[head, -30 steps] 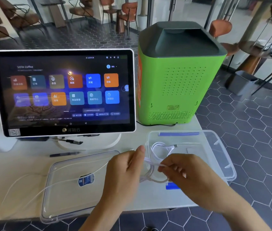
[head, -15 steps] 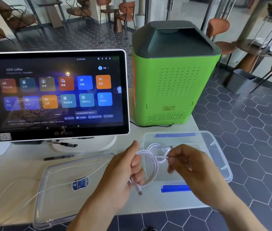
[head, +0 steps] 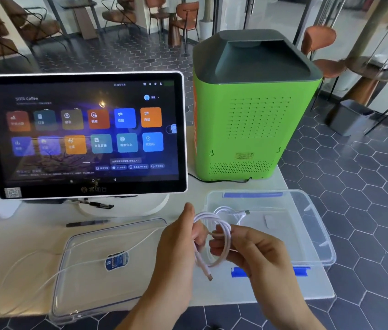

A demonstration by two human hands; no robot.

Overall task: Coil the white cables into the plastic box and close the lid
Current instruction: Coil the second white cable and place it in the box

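A coiled white cable [head: 214, 244] hangs above the table edge, just before the open plastic box [head: 312, 225]; left hand [head: 178, 248] and right hand [head: 255, 253] both pinch its loops, the lid [head: 88, 282] lying left

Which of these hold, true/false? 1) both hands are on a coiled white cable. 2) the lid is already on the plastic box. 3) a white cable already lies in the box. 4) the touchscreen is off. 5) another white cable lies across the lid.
1) True. The left hand and right hand both grip the coiled white cable, held above the table edge.
2) False. The lid lies flat on the table to the left of the open plastic box.
3) True. A cable in the box sits at its near-left side.
4) False. The touchscreen is lit and shows rows of app tiles.
5) True. A thin loose cable trails over the lid and the table.
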